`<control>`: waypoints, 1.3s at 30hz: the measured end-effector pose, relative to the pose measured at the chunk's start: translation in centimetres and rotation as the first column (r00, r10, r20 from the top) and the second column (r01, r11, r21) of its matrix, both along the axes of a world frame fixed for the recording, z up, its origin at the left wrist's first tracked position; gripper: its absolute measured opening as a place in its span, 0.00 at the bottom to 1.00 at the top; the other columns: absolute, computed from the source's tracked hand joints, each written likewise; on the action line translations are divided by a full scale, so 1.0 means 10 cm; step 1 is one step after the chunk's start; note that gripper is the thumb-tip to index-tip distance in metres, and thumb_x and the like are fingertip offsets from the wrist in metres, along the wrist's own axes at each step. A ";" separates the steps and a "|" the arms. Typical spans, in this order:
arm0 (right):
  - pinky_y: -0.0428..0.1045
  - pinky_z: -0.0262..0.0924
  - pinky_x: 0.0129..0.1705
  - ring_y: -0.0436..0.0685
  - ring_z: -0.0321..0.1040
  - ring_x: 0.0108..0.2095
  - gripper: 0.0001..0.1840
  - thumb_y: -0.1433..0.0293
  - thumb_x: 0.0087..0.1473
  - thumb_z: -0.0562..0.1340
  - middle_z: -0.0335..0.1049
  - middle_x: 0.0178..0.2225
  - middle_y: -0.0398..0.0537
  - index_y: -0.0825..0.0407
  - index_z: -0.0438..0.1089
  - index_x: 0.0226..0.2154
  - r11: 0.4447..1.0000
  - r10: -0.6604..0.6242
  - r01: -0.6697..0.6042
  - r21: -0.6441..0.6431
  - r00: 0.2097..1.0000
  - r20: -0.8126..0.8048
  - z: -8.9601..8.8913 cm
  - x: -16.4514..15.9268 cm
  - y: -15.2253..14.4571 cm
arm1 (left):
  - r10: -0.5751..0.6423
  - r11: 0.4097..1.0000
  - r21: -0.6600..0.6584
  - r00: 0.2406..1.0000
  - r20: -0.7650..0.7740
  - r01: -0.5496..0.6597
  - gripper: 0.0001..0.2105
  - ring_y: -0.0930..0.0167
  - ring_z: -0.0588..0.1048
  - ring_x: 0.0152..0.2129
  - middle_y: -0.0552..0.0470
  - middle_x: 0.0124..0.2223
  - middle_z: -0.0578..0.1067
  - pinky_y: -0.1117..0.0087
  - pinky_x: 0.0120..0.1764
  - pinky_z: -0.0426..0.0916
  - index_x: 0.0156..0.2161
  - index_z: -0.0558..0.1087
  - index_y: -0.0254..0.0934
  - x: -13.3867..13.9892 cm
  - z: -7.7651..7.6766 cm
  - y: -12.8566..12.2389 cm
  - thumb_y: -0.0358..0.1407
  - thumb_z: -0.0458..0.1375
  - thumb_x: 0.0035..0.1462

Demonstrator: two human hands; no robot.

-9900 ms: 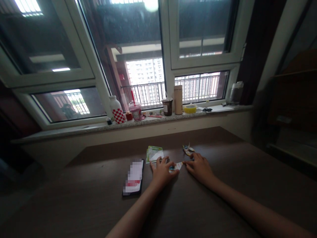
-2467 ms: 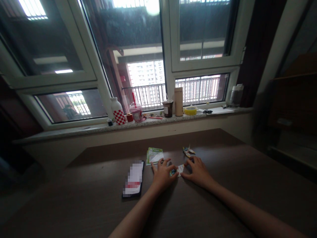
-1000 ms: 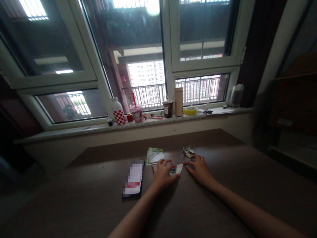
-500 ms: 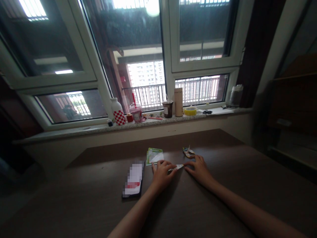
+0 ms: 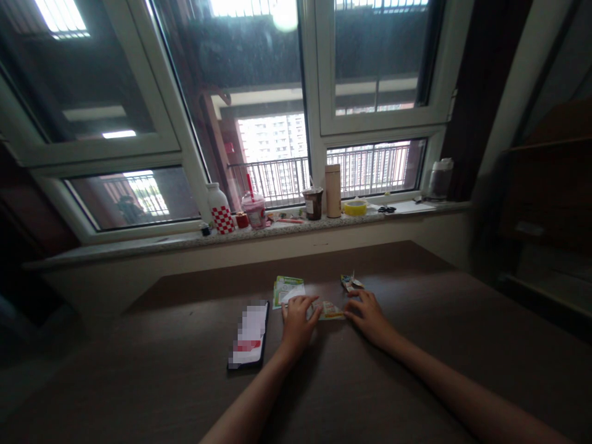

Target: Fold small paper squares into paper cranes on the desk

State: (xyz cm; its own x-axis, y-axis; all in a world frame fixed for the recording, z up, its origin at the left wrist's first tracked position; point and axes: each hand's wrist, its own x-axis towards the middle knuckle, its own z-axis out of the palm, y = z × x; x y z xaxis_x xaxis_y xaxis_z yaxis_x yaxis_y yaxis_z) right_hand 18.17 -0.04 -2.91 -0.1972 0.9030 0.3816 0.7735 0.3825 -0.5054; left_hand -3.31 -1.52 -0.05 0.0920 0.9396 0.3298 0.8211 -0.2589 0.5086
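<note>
A small triangular piece of printed paper [image 5: 332, 310], apparently folded, lies low over the table between my hands. My left hand [image 5: 298, 317] is at its left end, fingertips curled down and thumb against the paper. At the right corner, my right hand [image 5: 367, 314] pinches the paper between thumb and fingers. Just beyond the right fingers sits a crumpled, colourful paper piece [image 5: 350, 283] with a point sticking up. Green-and-white printed sheets [image 5: 287, 290] lie behind my left hand, which partly covers their lower edge.
A phone [image 5: 250, 336] with a blurred screen lies left of my left forearm on the brown table [image 5: 185, 394]. Along the windowsill [image 5: 287, 231] stand a checkered bottle [image 5: 221, 213], drink cups [image 5: 313, 203], a beige flask [image 5: 333, 191], yellow tape [image 5: 355, 208] and scissors [image 5: 387, 209].
The paper between my hands now shows a larger, coloured printed face instead of a narrow white strip. My left hand has shifted slightly left, its thumb drawn back; the right hand has barely moved.
</note>
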 end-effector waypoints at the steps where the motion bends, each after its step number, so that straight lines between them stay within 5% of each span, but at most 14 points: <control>1: 0.59 0.53 0.61 0.63 0.57 0.57 0.05 0.69 0.56 0.63 0.66 0.53 0.51 0.48 0.76 0.34 1.000 -0.010 0.010 -0.009 1.000 0.006 0.00 0.00 0.00 | 0.020 1.000 0.001 1.000 -0.001 -0.020 0.15 0.62 0.67 0.56 0.50 0.54 0.75 0.47 0.64 0.48 0.53 0.74 0.47 0.00 0.00 0.00 0.40 0.56 0.62; 13: 0.58 0.54 0.60 0.63 0.57 0.57 0.05 0.69 0.54 0.64 0.65 0.52 0.54 0.50 0.75 0.36 0.999 -0.040 0.040 -0.002 0.999 0.023 -0.03 -0.01 -0.01 | 0.035 0.998 -0.050 0.996 -0.079 -0.039 0.24 0.59 0.64 0.59 0.50 0.58 0.73 0.43 0.65 0.43 0.60 0.69 0.49 -0.01 0.00 0.00 0.34 0.58 0.58; 25: 0.61 0.55 0.59 0.64 0.57 0.57 0.12 0.72 0.55 0.64 0.67 0.52 0.52 0.40 0.81 0.38 0.989 0.102 -0.104 0.101 0.995 0.020 -0.03 -0.01 -0.05 | -0.051 0.995 -0.086 0.992 -0.119 0.041 0.10 0.54 0.58 0.63 0.57 0.58 0.75 0.32 0.62 0.31 0.46 0.79 0.53 0.00 -0.04 -0.01 0.39 0.59 0.60; 33: 0.59 0.58 0.57 0.63 0.60 0.53 0.12 0.70 0.56 0.63 0.69 0.48 0.54 0.43 0.80 0.41 0.995 0.032 -0.037 0.096 0.998 0.056 -0.01 -0.02 -0.06 | -0.081 0.995 -0.057 0.994 -0.070 0.077 0.09 0.55 0.63 0.58 0.56 0.52 0.77 0.33 0.61 0.39 0.43 0.80 0.52 -0.01 -0.03 -0.04 0.41 0.57 0.62; 39: 0.60 0.58 0.57 0.63 0.62 0.51 0.15 0.69 0.58 0.61 0.72 0.48 0.53 0.45 0.77 0.46 0.995 0.064 -0.069 0.065 0.995 0.077 -0.01 -0.02 -0.06 | -0.187 0.982 -0.036 0.980 -0.071 0.185 0.09 0.58 0.64 0.53 0.52 0.46 0.79 0.43 0.62 0.47 0.42 0.81 0.49 -0.01 -0.02 -0.05 0.41 0.59 0.59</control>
State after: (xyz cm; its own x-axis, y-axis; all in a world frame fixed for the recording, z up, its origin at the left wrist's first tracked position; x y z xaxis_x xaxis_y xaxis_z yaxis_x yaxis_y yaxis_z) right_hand 18.00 -0.63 -2.97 -0.2862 0.8595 0.4235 0.7796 0.4658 -0.4187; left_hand -3.38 -2.01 -0.22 0.2887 0.9129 0.2886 0.7954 -0.3964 0.4584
